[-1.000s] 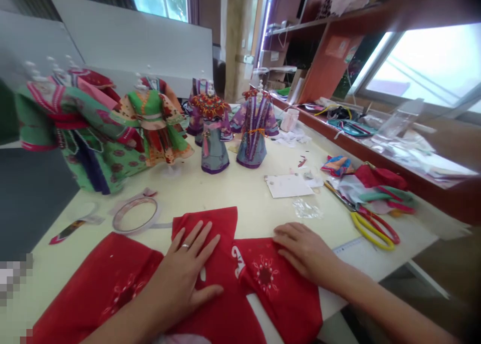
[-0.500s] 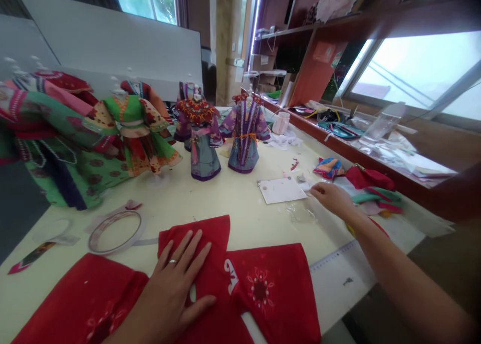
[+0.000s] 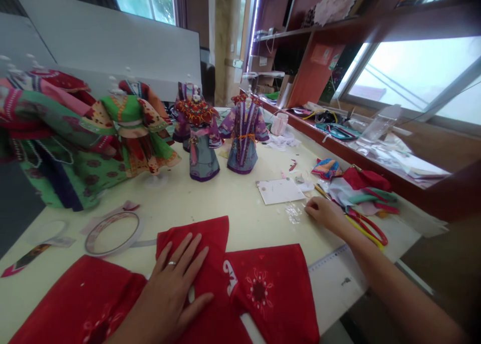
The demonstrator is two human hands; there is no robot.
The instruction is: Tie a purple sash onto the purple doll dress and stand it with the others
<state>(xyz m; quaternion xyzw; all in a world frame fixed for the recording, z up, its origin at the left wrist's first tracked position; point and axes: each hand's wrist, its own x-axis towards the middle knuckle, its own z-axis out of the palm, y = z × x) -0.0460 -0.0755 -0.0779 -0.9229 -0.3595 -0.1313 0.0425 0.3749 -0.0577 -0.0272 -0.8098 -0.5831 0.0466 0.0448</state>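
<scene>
My left hand [image 3: 176, 284], with a ring on one finger, lies flat with fingers spread on a small red garment [image 3: 208, 234]. The garment's right part bears a pale flower pattern and a white curl, and more patterned red cloth [image 3: 78, 299] lies on the left. Over on the right, my right hand [image 3: 325, 213] is closed in a pinch at the table top. Whatever is between its fingertips is too small to make out. Just left of those fingertips is a crumpled clear plastic piece [image 3: 293, 214], with a white card [image 3: 280, 191] behind it.
Scissors [image 3: 370, 229] with red and yellow handles lie beside my right wrist, near a ruler [image 3: 330, 256] and coloured cloth scraps [image 3: 364, 179]. A tape roll [image 3: 112, 234] rests at left. Small dressed figures [image 3: 244, 133] stand along the back, before a shelf ledge [image 3: 376, 158].
My right hand has come down from the card's right edge to beside the clear plastic, uncovering more of the scissors. The plastic looks more bunched. My left hand stays on the garment.
</scene>
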